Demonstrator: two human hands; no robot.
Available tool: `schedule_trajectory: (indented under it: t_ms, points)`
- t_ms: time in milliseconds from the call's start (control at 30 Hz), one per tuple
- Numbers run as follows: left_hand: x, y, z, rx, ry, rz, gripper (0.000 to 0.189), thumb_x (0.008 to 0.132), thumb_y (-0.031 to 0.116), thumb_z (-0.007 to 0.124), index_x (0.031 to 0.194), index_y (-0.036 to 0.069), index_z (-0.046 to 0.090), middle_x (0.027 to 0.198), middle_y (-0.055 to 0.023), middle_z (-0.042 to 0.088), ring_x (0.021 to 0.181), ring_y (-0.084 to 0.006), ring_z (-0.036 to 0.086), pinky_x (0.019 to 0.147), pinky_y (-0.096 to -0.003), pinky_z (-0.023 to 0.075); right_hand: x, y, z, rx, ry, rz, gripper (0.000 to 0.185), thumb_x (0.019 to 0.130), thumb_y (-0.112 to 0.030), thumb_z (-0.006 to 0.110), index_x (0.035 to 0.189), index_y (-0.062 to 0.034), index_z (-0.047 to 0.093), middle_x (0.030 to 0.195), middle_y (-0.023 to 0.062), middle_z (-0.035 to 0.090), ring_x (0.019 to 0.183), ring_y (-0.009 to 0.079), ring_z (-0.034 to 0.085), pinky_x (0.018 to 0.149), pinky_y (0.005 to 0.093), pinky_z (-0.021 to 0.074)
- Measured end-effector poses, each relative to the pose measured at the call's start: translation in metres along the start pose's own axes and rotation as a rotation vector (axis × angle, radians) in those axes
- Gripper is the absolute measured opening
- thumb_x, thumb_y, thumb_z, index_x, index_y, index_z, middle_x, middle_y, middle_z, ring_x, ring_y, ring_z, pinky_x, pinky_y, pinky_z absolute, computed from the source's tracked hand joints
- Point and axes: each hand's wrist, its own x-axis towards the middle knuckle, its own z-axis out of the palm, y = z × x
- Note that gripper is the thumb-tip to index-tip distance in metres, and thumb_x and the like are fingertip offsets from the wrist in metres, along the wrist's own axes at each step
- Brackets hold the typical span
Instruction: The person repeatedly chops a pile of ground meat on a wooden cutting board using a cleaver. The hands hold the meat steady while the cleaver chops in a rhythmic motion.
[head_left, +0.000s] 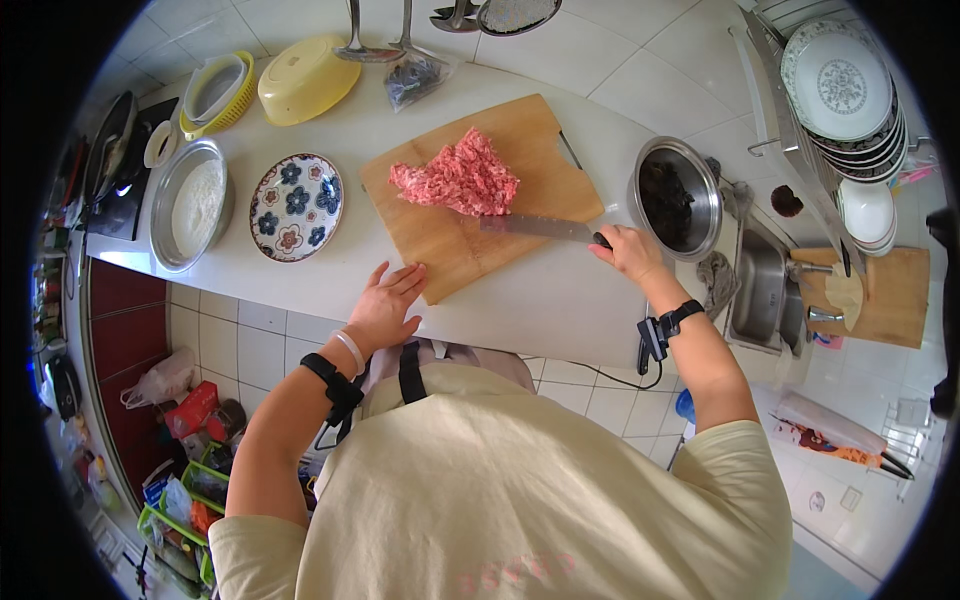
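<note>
A mound of pink minced meat (465, 176) lies on a wooden cutting board (547, 135) on the white counter. My right hand (630, 251) grips the black handle of a kitchen knife (536, 227), whose broad blade points left along the near edge of the meat. Fingers spread, my left hand (390, 296) rests at the board's near left edge with nothing held in it. To the left of the board sits a flower-patterned plate (297, 201) with no food on it.
A metal bowl of white flour (196, 210) stands at far left, below an upturned yellow basin (307, 79). Right of the board is a metal bowl with dark soaked pieces (667, 199), beside the sink (757, 289). Ladles (367, 52) hang overhead; stacked plates (840, 82) sit on a rack.
</note>
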Motion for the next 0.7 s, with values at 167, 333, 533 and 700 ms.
schedule_trajectory:
  t_ms: [167, 333, 533, 700]
  points:
    - [0.001, 0.002, -0.002, 0.008, -0.011, -0.010, 0.068, 0.076, 0.025, 0.071, 0.139, 0.006, 0.053, 0.153, -0.0074, 0.043, 0.142, -0.0213, 0.038, 0.120, -0.0520, 0.0217, 0.010, 0.000, -0.002, 0.079, -0.002, 0.045, 0.038, 0.089, -0.043, 0.069, 0.087, -0.0062, 0.061, 0.075, 0.0155, 0.067, 0.068, 0.0391, 0.065, 0.060, 0.0464, 0.0520]
    - [0.000, 0.001, 0.003, 0.008, -0.009, -0.020, 0.068, 0.076, 0.025, 0.070, 0.138, 0.006, 0.053, 0.153, -0.0074, 0.043, 0.143, -0.0215, 0.038, 0.120, -0.0516, 0.0216, 0.003, -0.016, -0.005, 0.187, -0.030, 0.178, 0.037, 0.093, -0.041, 0.064, 0.089, -0.0042, 0.062, 0.076, 0.0190, 0.067, 0.071, 0.0430, 0.063, 0.062, 0.0503, 0.0494]
    - [0.002, 0.002, -0.003, 0.029, -0.045, -0.015, 0.068, 0.077, 0.029, 0.070, 0.139, 0.006, 0.053, 0.153, -0.0057, 0.043, 0.144, -0.0189, 0.035, 0.121, -0.0503, 0.0199, 0.034, -0.037, 0.001, 0.383, -0.132, 0.372, 0.047, 0.097, -0.046, 0.056, 0.087, -0.0006, 0.062, 0.078, 0.0246, 0.065, 0.077, 0.0461, 0.062, 0.066, 0.0521, 0.0476]
    - [0.002, 0.001, -0.004, 0.050, -0.053, -0.005, 0.068, 0.078, 0.029, 0.069, 0.140, 0.006, 0.052, 0.154, -0.0058, 0.043, 0.144, -0.0189, 0.035, 0.121, -0.0493, 0.0205, 0.039, -0.053, 0.002, 0.516, -0.170, 0.449, 0.059, 0.097, -0.054, 0.051, 0.081, 0.0024, 0.060, 0.076, 0.0271, 0.064, 0.074, 0.0471, 0.061, 0.065, 0.0512, 0.0471]
